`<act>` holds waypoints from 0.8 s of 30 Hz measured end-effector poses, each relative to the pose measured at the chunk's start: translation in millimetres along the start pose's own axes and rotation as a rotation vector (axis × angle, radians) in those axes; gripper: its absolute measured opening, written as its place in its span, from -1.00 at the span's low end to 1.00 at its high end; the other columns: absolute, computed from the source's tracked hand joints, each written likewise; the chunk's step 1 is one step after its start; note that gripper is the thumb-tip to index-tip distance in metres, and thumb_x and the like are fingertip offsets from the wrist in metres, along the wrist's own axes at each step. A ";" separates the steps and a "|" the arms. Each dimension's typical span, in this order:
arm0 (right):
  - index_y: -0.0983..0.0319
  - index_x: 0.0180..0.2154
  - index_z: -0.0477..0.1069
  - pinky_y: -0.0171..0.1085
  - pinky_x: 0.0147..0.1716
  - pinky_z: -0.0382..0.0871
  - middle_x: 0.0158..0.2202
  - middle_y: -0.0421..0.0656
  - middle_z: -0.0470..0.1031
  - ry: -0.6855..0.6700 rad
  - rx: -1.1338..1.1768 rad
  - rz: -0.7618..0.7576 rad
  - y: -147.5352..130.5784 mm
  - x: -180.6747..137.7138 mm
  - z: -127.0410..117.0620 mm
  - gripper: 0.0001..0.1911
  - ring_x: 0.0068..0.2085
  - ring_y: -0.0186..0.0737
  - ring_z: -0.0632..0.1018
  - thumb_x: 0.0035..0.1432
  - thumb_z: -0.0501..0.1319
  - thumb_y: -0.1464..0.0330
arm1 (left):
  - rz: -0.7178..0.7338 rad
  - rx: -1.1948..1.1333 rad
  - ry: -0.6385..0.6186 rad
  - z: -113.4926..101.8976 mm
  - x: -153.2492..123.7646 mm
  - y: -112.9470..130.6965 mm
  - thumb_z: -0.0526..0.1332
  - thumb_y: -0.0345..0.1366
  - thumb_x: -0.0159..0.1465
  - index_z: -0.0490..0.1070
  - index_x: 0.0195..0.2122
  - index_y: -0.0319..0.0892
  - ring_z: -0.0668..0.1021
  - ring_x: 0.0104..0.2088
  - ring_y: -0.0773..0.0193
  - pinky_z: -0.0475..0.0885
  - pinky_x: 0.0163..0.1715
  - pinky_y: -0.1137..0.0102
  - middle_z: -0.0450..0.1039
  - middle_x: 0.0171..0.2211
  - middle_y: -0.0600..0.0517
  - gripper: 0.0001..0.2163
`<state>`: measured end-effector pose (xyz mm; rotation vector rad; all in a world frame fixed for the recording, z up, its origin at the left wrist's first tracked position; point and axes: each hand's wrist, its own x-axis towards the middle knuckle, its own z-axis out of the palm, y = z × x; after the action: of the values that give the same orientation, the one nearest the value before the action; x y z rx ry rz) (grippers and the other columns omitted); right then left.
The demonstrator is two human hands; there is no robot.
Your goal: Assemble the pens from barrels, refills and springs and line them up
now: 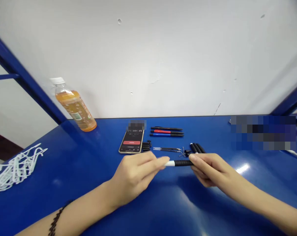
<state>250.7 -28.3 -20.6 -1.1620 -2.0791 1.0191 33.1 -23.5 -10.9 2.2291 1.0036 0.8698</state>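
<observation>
Over the blue table (89, 183), my two hands meet on a black pen barrel (181, 163) with a white end. My left hand (136, 175) pinches the white end with closed fingers. My right hand (207, 168) is wrapped round the black part. Just behind them lie pen parts: a few black barrels (197, 147), thin refills (167, 149), small springs (182, 152) and short black caps (146, 146). Farther back three whole pens (167, 131), black, red and blue, lie side by side.
A phone (131, 141) with a timer on its screen lies left of the parts. An orange drink bottle (74, 106) stands at the back left by the wall. White plastic pieces (14, 165) sit at the left edge. Blue frame bars rise on both sides.
</observation>
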 end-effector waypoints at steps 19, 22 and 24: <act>0.19 -0.61 0.01 -0.35 -0.65 0.02 -0.66 -0.31 0.02 -0.027 0.133 0.000 8.2 0.0 -4.0 -0.59 -0.63 -0.39 0.10 0.24 -0.15 0.17 | 0.400 0.443 -0.029 -18.1 3.8 -1.2 0.02 -0.44 0.25 0.35 -0.14 -0.25 0.46 -0.41 0.32 0.35 -0.41 0.46 0.46 -0.39 -0.03 -0.80; 0.17 -0.61 -0.13 -0.38 -0.69 -0.11 -0.66 -0.37 -0.14 -0.195 0.541 0.226 6.4 4.0 2.3 -0.55 -0.64 -0.43 -0.02 0.19 -0.11 0.08 | 0.706 0.663 0.000 -21.9 3.9 -10.3 0.03 -0.52 0.23 0.31 -0.10 -0.32 0.47 -0.38 0.29 0.36 -0.40 0.44 0.47 -0.37 -0.06 -0.77; 0.19 -0.62 -0.04 -0.39 -0.69 -0.11 -0.67 -0.36 -0.09 -0.184 0.517 0.231 7.2 5.7 -0.3 -0.56 -0.65 -0.43 0.01 0.17 -0.08 0.08 | 0.660 0.591 -0.008 -27.8 8.1 -12.1 0.07 -0.44 0.23 0.31 -0.10 -0.29 0.46 -0.31 0.28 0.37 -0.32 0.43 0.46 -0.31 -0.05 -0.78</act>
<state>251.5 -20.8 -25.8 -1.0766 -1.6747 1.7057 11.4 -4.4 1.4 3.1603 0.5468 0.8978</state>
